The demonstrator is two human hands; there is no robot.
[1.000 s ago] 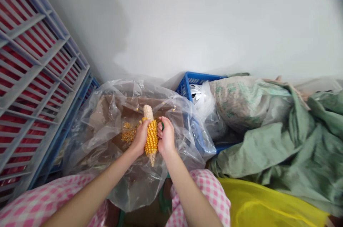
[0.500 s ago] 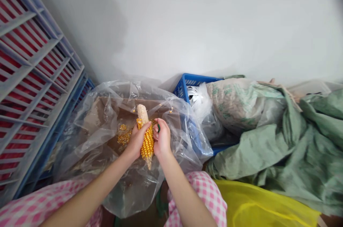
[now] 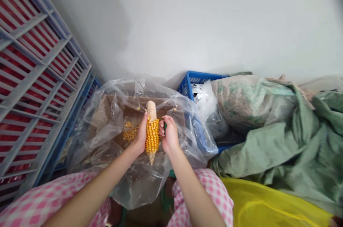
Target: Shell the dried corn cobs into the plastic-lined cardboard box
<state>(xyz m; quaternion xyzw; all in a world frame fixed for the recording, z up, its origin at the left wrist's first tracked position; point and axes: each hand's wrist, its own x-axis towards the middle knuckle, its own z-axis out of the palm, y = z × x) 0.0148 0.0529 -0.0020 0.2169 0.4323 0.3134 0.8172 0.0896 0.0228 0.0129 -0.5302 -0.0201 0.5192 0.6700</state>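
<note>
An ear of corn [image 3: 152, 137] stands nearly upright in the middle, its upper end stripped to pale cob and its lower part still covered in yellow kernels. My left hand [image 3: 140, 137] grips it from the left side, thumb along the edge. On the other side, my right hand [image 3: 170, 134] is curled round a small green object [image 3: 165, 127], mostly hidden by the fingers, close beside the kernels. Loose corn kernels [image 3: 130, 134] lie below, on a clear plastic sheet [image 3: 88, 137] lining a cardboard box [image 3: 105, 110].
Stacked plastic crates [image 3: 40, 73] rise at the left. A blue basket [image 3: 190, 85] with a white plastic bag [image 3: 205, 100] and a filled sack [image 3: 241, 98] stands right of the box. Green cloth [image 3: 273, 152] and yellow mesh [image 3: 268, 202] lie at the right. A white wall is behind.
The corn has turned more upright, and my left thumb has shifted from across its front to its left edge. The whole view has slid slightly, moving the surroundings rightward.
</note>
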